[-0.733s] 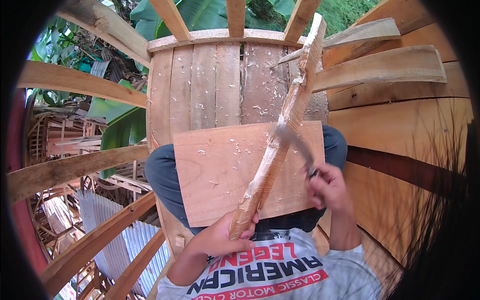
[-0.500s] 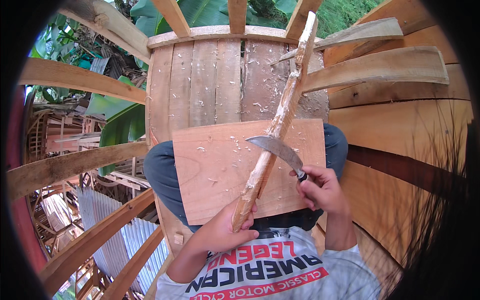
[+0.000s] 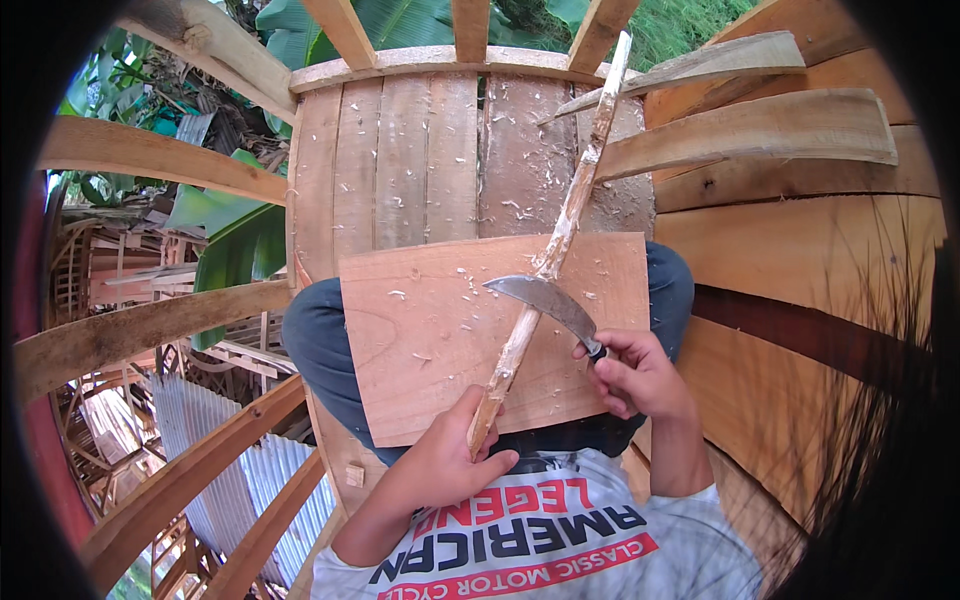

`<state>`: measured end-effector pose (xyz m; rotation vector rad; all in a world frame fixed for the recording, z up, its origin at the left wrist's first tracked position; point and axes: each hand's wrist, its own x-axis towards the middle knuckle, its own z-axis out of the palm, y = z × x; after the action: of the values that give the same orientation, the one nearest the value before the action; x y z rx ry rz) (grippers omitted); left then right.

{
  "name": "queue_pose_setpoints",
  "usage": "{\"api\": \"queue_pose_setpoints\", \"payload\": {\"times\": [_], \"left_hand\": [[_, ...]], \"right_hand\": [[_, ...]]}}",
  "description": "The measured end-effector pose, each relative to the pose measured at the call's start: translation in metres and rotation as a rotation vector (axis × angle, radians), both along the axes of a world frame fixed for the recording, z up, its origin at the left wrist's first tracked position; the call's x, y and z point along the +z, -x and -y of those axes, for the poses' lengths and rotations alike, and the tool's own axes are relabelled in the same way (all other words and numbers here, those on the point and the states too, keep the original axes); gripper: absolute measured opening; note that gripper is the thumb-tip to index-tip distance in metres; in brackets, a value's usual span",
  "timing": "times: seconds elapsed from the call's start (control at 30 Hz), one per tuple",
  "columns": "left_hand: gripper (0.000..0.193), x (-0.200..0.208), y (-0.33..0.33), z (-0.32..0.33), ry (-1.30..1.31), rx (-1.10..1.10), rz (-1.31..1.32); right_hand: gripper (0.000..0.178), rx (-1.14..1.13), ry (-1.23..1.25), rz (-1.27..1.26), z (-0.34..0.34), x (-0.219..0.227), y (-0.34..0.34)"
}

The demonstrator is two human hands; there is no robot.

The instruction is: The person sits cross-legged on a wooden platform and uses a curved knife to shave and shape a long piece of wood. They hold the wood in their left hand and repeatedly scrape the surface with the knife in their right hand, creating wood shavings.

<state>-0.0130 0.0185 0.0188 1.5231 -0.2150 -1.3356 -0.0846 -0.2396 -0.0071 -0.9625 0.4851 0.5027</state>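
Wooden stick (image 3: 570, 207), one, in left hand (image 3: 448, 455), one knife (image 3: 558, 303) in right hand (image 3: 645, 375)

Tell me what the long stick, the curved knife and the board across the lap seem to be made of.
Long stick: wood, rough and unfinished, judging by its pale, splintery cut faces.
Curved knife: grey metal blade, probably steel, dull and stained; its black collar might be plastic, but the right hand hides most of the handle.
Board: wood or plywood, flat and matte, with faint curving grain.

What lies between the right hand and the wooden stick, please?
In the head view, a curved knife reaches from the right hand across the wooden stick, above the flat board.
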Motion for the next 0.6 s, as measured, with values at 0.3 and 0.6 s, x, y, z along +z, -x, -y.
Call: {"api": "queue_pose_setpoints", "payload": {"times": [0.3, 0.6], "left_hand": [[0.045, 0.003, -0.005, 0.0, -0.04, -0.047, -0.039], [0.041, -0.005, -0.001, 0.0, 0.074, -0.03, -0.193]], "right_hand": [[0.021, -0.09, 0.047, 0.033, -0.007, 0.0, 0.01], [0.023, -0.05, 1.022, 0.631, -0.025, -0.002, 0.01]]}}
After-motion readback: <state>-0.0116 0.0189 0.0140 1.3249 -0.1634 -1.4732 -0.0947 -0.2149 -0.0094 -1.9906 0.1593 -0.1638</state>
